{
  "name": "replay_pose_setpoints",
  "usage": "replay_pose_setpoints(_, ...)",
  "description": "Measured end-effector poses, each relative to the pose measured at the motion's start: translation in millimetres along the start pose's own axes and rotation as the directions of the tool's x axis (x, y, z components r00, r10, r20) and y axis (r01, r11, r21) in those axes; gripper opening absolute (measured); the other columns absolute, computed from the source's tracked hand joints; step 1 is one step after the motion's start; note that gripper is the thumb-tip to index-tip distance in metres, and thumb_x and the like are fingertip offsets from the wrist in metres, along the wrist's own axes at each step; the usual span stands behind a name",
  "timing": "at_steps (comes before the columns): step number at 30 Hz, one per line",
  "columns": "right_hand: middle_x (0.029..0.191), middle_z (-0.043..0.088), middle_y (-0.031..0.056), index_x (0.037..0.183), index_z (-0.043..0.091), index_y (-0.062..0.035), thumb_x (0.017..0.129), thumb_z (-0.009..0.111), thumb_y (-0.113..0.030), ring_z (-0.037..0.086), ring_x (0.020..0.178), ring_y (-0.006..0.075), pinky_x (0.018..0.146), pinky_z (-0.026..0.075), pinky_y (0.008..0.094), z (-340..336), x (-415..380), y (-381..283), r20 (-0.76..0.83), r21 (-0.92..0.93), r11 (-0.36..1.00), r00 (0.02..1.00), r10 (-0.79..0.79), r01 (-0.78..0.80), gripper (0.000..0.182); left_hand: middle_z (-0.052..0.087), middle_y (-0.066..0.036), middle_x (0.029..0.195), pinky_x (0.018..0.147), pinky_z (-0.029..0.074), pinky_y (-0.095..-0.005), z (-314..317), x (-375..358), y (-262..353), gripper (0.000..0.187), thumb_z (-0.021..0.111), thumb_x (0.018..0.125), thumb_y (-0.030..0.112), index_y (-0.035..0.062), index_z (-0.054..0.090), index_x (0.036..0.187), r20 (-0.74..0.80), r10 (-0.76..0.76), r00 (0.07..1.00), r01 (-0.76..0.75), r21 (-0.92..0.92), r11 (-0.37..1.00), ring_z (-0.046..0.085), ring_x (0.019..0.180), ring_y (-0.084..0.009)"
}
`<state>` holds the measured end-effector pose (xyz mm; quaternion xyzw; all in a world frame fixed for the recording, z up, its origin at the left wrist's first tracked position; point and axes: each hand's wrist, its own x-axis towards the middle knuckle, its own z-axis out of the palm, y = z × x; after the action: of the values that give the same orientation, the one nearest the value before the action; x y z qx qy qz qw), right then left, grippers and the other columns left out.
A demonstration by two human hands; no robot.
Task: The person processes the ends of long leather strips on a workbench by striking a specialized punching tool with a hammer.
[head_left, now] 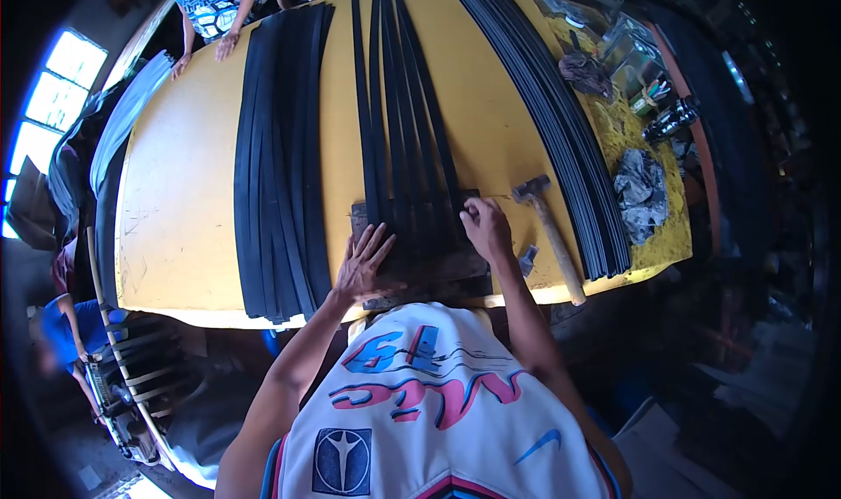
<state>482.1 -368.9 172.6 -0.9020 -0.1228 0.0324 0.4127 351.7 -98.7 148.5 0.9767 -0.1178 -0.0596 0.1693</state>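
Observation:
Long black strips (396, 105), several of them, fan out over the yellow table and run down to a dark board (477, 280) at its near edge. My left hand (363, 264) lies flat with fingers spread at the board's left side, fingertips by the strips. At the right, my right hand (487, 227) is closed, thumb and fingers pressed together beside the end of the rightmost strip. What sits between those fingertips is hidden. A hammer (554, 236) with a wooden handle lies right of that hand, and a small metal piece (527, 260) is nearer.
Stacks of black strips lie on the left (279, 166) and right (561, 140) of the yellow table (175, 210). Crumpled plastic (639, 192) and a dark bottle (670, 120) are at the right edge. A person (210, 8) rests hands on the far edge; another person (79, 328) is at lower left.

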Motion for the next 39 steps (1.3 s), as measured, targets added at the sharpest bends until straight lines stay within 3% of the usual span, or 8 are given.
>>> replay_pose_setpoints(4, 0.098, 0.062, 0.0155, 0.098, 0.066, -0.0064, 0.082, 0.071, -0.014, 0.062, 0.094, 0.0355, 0.085, 0.051, 0.0428, 37, 25, -19, -0.094, -0.093, 0.981, 0.979, -0.181, 0.172, 0.018, 0.020, -0.010, 0.161, 0.118, 0.012, -0.0595, 3, -6, -15, 0.100, 0.061, 0.073, 0.077, 0.0228, 0.033, 0.152, -0.032, -0.017, 0.999, 0.019, 0.060, 0.998, 0.017, 0.149, -0.0318)
replay_pose_setpoints(10, 0.103, 0.064, 0.0135, 0.097, 0.067, -0.0055, 0.080, 0.073, -0.018, 0.062, 0.096, 0.0337, 0.087, 0.051, 0.0430, 81, 2, -59, 0.215, -0.035, 0.894, 0.877, -0.429, 0.446, 0.022, 0.021, -0.010, 0.161, 0.118, 0.015, -0.0590, 1, -8, -24, 0.096, 0.057, 0.076, 0.077, 0.0221, 0.035, 0.151, -0.079, -0.080, 0.994, 0.084, 0.049, 0.995, 0.019, 0.149, -0.0310)
replay_pose_setpoints(14, 0.103, 0.062, 0.0167, 0.107, 0.062, -0.0053, 0.083, 0.070, -0.021, 0.063, 0.095, 0.0376, 0.082, 0.054, 0.0467, 116, 14, -73, 0.237, -0.137, 0.960, 0.949, -0.207, 0.243, 0.030, 0.022, -0.010, 0.161, 0.118, 0.017, -0.0569, -1, -7, -37, 0.097, 0.057, 0.075, 0.077, 0.0210, 0.035, 0.151, -0.110, -0.135, 0.985, 0.137, 0.016, 0.990, 0.020, 0.148, -0.0309)
replay_pose_setpoints(22, 0.114, 0.056, 0.0298, 0.124, 0.050, 0.0046, 0.080, 0.071, -0.021, 0.065, 0.098, 0.0413, 0.081, 0.058, 0.0435, 150, 46, -100, 0.358, -0.400, 0.915, 0.929, 0.095, 0.060, 0.054, 0.019, -0.013, 0.161, 0.119, 0.018, -0.0550, -6, -10, -43, 0.094, 0.061, 0.078, 0.071, 0.0228, 0.032, 0.153, -0.058, -0.126, 0.990, 0.124, -0.027, 0.992, 0.020, 0.148, -0.0343)
replay_pose_setpoints(29, 0.113, 0.056, 0.0313, 0.121, 0.051, 0.0046, 0.079, 0.073, -0.021, 0.064, 0.099, 0.0427, 0.081, 0.057, 0.0451, 128, 25, -97, 0.328, -0.329, 0.943, 0.942, 0.071, 0.043, 0.054, 0.015, -0.017, 0.161, 0.119, 0.016, -0.0548, 1, -13, -39, 0.089, 0.061, 0.080, 0.070, 0.0261, 0.033, 0.152, -0.060, -0.103, 0.993, 0.101, -0.033, 0.994, 0.018, 0.148, -0.0357)
replay_pose_setpoints(32, 0.115, 0.057, 0.0256, 0.123, 0.053, 0.0012, 0.075, 0.077, -0.024, 0.061, 0.106, 0.0411, 0.087, 0.053, 0.0457, 108, 10, -88, 0.281, -0.230, 0.968, 0.959, -0.030, 0.098, 0.059, 0.016, -0.018, 0.161, 0.118, 0.017, -0.0569, 1, -17, -34, 0.092, 0.060, 0.079, 0.072, 0.0231, 0.034, 0.152, -0.099, -0.074, 0.992, 0.072, -0.022, 0.997, 0.018, 0.148, -0.0361)
replay_pose_setpoints(35, 0.130, 0.051, 0.0146, 0.127, 0.056, -0.0071, 0.066, 0.082, -0.029, 0.046, 0.125, 0.0351, 0.106, 0.038, 0.0468, 74, -19, -74, 0.387, -0.204, 0.868, 0.852, -0.352, 0.452, 0.070, 0.016, -0.017, 0.161, 0.117, 0.016, -0.0584, 2, -18, -23, 0.093, 0.065, 0.077, 0.069, 0.0239, 0.034, 0.152, -0.142, -0.071, 0.987, 0.059, -0.093, 0.994, 0.017, 0.148, -0.0364)
replay_pose_setpoints(39, 0.143, 0.045, 0.0121, 0.132, 0.056, -0.0120, 0.070, 0.082, -0.035, 0.034, 0.138, 0.0330, 0.114, 0.026, 0.0540, 69, -39, -44, 0.416, -0.284, 0.819, 0.834, -0.363, 0.499, 0.072, 0.016, -0.016, 0.161, 0.117, 0.015, -0.0589, 6, -5, -14, 0.091, 0.065, 0.076, 0.070, 0.0274, 0.035, 0.151, -0.128, -0.042, 0.991, 0.031, -0.082, 0.996, 0.017, 0.149, -0.0357)
